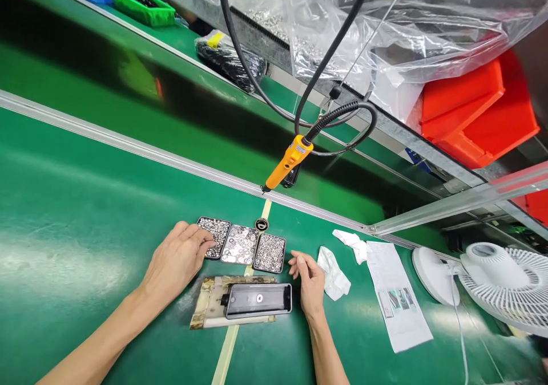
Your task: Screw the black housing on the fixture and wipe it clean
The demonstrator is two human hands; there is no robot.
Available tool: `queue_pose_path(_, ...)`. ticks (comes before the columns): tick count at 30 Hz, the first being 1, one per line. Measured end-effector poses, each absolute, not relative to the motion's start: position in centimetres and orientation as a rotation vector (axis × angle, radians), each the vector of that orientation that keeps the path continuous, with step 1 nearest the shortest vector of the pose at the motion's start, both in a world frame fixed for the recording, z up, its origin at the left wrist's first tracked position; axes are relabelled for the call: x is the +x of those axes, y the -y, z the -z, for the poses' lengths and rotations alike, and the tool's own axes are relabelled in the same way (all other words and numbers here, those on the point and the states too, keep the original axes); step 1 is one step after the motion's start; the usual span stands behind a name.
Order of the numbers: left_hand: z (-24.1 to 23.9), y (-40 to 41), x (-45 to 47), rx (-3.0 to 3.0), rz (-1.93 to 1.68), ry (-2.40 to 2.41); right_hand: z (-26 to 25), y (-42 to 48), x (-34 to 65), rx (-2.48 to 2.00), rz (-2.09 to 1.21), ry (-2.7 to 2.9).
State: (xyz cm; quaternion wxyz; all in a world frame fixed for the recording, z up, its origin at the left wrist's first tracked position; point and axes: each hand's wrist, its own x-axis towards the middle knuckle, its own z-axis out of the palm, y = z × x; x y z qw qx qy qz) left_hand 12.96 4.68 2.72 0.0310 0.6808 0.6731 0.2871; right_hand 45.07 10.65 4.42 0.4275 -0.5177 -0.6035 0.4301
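Observation:
My left hand point(177, 255) reaches into the leftmost of three small trays, its thumb and fingertips pinched together over the small metal parts in that tray point(209, 231). What the pinch holds is hidden. The middle tray point(240, 244) holds shiny rings or washers; the right tray point(270, 252) is full of tiny metal pieces. Beside the right tray, my right hand point(309, 279) hovers with curled fingers close to the thumb; anything inside is too small to make out. Between my hands, a dark rectangular housing point(259, 301) with a small ring on it lies on a worn, taped fixture board point(209, 299).
An orange electric screwdriver point(289, 162) hangs tip down from a coiled cable beyond the trays. A round black piece point(261, 224) sits behind them. To the right lie white cloths point(334, 273), a printed sheet point(398, 296) and a white fan point(505, 285). Red bins point(479, 111) stand above.

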Motion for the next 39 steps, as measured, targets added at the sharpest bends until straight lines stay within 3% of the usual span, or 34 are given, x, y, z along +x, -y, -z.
queue_pose_path(11,-2.0,-4.4,12.7,1.955,-1.197,-1.93,-13.5,-20.1,35.3,-1.052,-0.914,1.663)
queue_pose_path(18,-2.5,-4.4,13.0,1.881,-1.349,-1.786,-14.3,-25.0,29.1,-0.941,-0.993,1.596)
queue_pose_path(27,-2.5,-4.6,14.3,1.706,-1.485,-1.63,-15.5,-20.1,31.6,-0.718,-1.2,1.384)
queue_pose_path(33,-5.0,-3.8,17.0,1.585,-1.488,-1.52,-18.6,-15.4,32.6,-0.568,-1.381,1.018)
queue_pose_path(39,-6.5,-3.1,19.6,1.48,-1.462,-1.473,-19.4,-12.5,32.9,-0.454,-1.458,1.001)
